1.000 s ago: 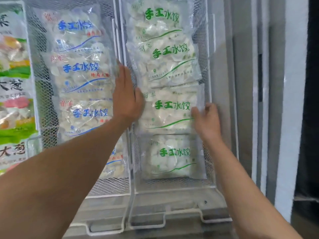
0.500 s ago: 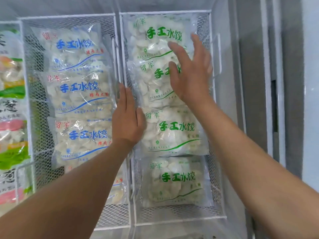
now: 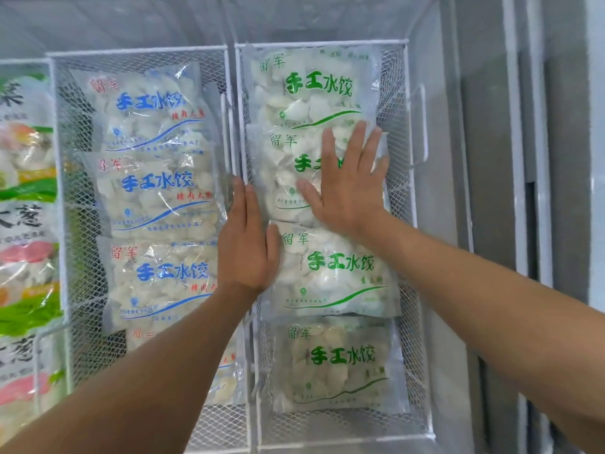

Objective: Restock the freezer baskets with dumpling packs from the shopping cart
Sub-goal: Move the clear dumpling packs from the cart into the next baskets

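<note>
Both hands lay flat: the right hand pressed a pack in the basket, the left hand beside it. Packs looked lumpy, slick, probably best gripped at edges.

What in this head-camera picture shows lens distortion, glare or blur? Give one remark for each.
Head view, distortion: the wire basket rim and the grey wall lines lean and bow, as a wide lens does. Head view, glare: small bright glints sit on the blue-print packs. Head view, blur: the colourful packs at the left edge look soft, while the green-print pack lettering by the right hand reads sharp.
</note>
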